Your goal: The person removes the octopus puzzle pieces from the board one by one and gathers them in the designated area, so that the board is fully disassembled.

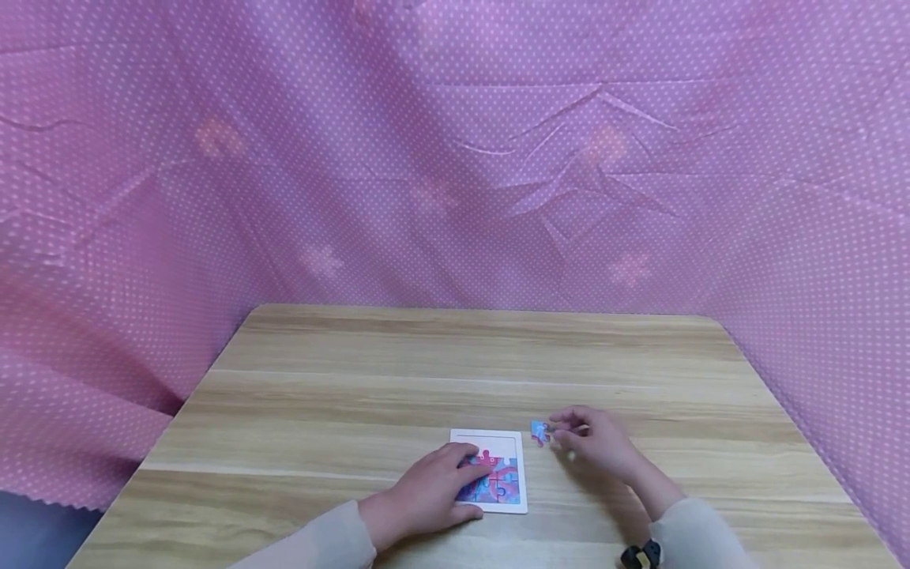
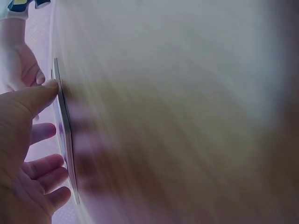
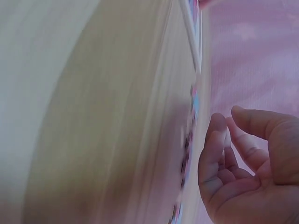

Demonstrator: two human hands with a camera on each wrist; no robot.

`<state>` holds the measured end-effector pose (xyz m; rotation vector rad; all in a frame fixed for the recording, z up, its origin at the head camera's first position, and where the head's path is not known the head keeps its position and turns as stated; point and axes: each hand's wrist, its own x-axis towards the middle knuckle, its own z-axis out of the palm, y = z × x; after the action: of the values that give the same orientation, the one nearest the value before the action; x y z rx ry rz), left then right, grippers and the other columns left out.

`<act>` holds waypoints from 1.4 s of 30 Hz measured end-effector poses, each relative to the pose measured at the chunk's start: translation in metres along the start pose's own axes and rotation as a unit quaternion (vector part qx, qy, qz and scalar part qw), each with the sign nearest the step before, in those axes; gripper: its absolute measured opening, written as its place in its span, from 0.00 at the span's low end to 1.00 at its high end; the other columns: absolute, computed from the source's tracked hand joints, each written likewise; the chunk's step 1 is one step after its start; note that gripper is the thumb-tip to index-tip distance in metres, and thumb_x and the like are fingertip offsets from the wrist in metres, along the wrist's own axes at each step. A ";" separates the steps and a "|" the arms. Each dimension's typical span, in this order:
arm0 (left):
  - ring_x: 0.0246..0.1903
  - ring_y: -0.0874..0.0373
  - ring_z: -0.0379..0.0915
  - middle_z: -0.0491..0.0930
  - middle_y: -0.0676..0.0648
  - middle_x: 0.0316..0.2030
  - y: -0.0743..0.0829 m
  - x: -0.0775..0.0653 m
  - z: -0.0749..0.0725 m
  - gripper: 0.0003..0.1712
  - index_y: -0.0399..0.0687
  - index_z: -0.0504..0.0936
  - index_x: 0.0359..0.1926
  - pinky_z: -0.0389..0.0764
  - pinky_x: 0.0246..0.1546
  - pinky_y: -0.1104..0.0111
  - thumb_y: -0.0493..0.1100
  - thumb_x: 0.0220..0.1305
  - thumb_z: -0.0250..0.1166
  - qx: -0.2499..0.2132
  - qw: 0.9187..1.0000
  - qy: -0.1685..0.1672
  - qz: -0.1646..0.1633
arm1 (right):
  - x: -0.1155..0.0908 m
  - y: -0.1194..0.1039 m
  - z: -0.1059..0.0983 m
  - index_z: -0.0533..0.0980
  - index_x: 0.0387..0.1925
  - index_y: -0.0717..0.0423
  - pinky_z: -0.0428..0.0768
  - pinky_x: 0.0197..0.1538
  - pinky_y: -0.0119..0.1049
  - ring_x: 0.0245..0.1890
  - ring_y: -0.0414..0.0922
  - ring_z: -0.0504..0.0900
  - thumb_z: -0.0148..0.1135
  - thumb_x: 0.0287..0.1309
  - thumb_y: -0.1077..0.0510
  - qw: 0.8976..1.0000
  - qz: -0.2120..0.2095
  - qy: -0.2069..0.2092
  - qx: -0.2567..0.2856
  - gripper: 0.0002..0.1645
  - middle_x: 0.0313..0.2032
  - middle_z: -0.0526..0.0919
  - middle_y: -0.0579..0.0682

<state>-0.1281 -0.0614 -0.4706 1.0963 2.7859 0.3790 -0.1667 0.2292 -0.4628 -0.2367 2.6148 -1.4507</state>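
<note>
A wrinkled pink, white-dotted cloth (image 1: pixel 498 158) hangs behind and beside the wood-grained table (image 1: pixel 455 356).

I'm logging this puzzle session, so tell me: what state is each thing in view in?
Puzzle tray: partly filled, bare along its far side
Loose piece: unfitted, outside the tray
Left hand: resting on the tray
Right hand: thumb and index finger apart, beside the loose piece
Pink cloth: hanging, creased
</note>
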 end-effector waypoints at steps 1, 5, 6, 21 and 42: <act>0.61 0.53 0.62 0.66 0.47 0.62 -0.001 -0.001 0.000 0.35 0.59 0.72 0.65 0.67 0.60 0.60 0.62 0.58 0.64 0.001 1.000 0.002 -0.001 | 0.001 -0.003 0.004 0.78 0.45 0.62 0.81 0.31 0.36 0.34 0.45 0.79 0.65 0.55 0.64 1.000 -0.002 -0.002 0.000 0.15 0.33 0.81 0.49; 0.62 0.52 0.62 0.66 0.48 0.63 -0.008 -0.004 -0.001 0.34 0.60 0.72 0.65 0.67 0.60 0.58 0.63 0.59 0.63 -0.007 1.000 0.003 -0.016 | 0.004 -0.013 0.018 0.78 0.46 0.63 0.81 0.31 0.35 0.33 0.44 0.79 0.65 0.55 0.63 1.000 -0.015 -0.020 0.014 0.15 0.33 0.81 0.49; 0.62 0.52 0.61 0.66 0.48 0.63 -0.010 -0.005 -0.001 0.34 0.59 0.72 0.65 0.67 0.60 0.57 0.63 0.59 0.63 -0.008 1.000 0.004 -0.019 | 0.004 -0.015 0.021 0.78 0.45 0.63 0.81 0.31 0.35 0.33 0.44 0.79 0.65 0.55 0.63 0.999 -0.018 -0.023 0.019 0.15 0.33 0.81 0.49; 0.61 0.48 0.63 0.68 0.43 0.62 -0.031 -0.018 -0.004 0.32 0.52 0.75 0.61 0.66 0.60 0.53 0.60 0.60 0.63 0.004 0.999 0.042 -0.009 | 0.006 -0.042 0.065 0.78 0.46 0.61 0.80 0.33 0.35 0.31 0.45 0.79 0.63 0.58 0.63 0.994 -0.037 -0.091 0.038 0.13 0.31 0.80 0.48; 0.60 0.49 0.64 0.69 0.43 0.60 -0.027 -0.040 0.000 0.25 0.58 0.78 0.59 0.68 0.57 0.53 0.59 0.64 0.59 0.002 0.997 0.048 0.061 | 0.004 -0.053 0.087 0.81 0.41 0.53 0.77 0.41 0.38 0.34 0.40 0.77 0.64 0.58 0.57 0.990 -0.058 -0.120 -0.053 0.09 0.30 0.79 0.39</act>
<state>-0.1166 -0.1074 -0.4770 1.2856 2.8106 0.4506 -0.1497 0.1286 -0.4634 -0.5480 2.5181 -1.2294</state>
